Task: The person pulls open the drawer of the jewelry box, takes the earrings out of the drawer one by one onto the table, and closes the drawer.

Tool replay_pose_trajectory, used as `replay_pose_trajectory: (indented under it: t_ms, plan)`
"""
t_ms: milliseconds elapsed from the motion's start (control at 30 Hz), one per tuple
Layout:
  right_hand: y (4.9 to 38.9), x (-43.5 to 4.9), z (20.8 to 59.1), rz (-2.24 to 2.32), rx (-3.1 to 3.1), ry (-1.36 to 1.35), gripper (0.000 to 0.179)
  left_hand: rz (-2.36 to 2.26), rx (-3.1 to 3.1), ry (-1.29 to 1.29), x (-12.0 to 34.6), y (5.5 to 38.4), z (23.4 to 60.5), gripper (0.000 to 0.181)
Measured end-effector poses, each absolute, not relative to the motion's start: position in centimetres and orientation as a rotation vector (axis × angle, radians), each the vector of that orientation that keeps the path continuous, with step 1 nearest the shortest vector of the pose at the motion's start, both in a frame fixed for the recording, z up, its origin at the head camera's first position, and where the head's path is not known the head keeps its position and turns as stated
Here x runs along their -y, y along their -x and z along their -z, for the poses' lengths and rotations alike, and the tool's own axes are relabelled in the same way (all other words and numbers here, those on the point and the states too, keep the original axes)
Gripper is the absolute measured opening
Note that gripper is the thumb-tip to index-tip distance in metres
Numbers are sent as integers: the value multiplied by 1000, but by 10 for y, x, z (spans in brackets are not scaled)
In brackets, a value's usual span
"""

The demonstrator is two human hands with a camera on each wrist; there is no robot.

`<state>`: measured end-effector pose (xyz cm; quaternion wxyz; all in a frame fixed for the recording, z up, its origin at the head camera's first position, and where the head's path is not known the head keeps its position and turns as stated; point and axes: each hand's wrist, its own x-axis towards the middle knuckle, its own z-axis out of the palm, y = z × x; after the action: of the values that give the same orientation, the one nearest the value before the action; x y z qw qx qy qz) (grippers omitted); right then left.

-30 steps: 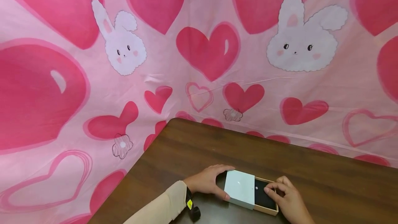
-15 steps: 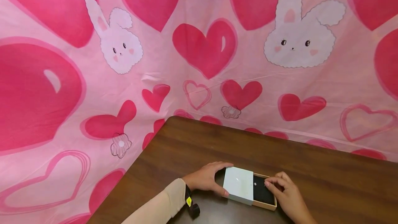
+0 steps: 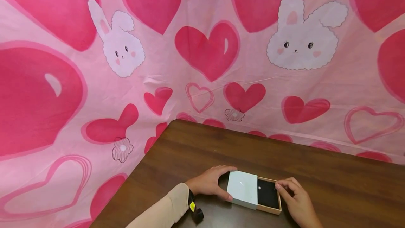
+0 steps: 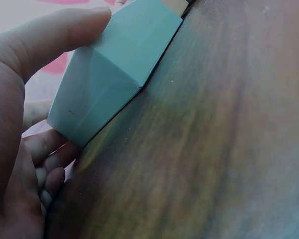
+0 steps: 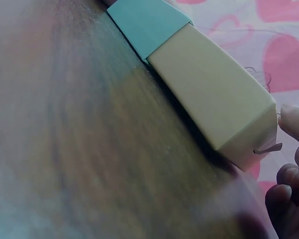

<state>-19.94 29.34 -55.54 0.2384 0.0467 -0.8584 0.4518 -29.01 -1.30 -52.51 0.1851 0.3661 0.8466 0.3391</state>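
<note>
A small drawer box lies on the table, its pale mint sleeve [image 3: 242, 188] partly off the tan drawer [image 3: 269, 209]. Inside the drawer is a black pad [image 3: 267, 196] with a small round white bead [image 3: 259, 188] on it. My left hand [image 3: 209, 183] grips the sleeve's left end between thumb and fingers; the left wrist view shows the thumb on its side [image 4: 124, 45]. At the drawer's right end, my right hand [image 3: 295, 200] pinches a tiny thin silvery piece [image 3: 275, 188] by the pad's edge. Its exact kind is too small to tell.
The brown wooden table [image 3: 196, 150] extends behind and right of the box. A pink cloth with hearts and rabbits [image 3: 209, 52] hangs behind it. A short ribbon tab [image 5: 268, 148] sticks out of the drawer's end. A black strapped device [image 3: 196, 210] is on my left wrist.
My right hand has moved a little to the right, from over the black pad to the drawer's right edge, fingertips still pinched. The left hand keeps its hold on the sleeve.
</note>
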Motion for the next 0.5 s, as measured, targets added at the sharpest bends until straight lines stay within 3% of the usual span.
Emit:
replay_pose_trajectory:
  t_ms: [500]
  plan:
    - [198,-315,556,-1112,2421,-167,10,-968,-2375,-1020,13,291,528,88]
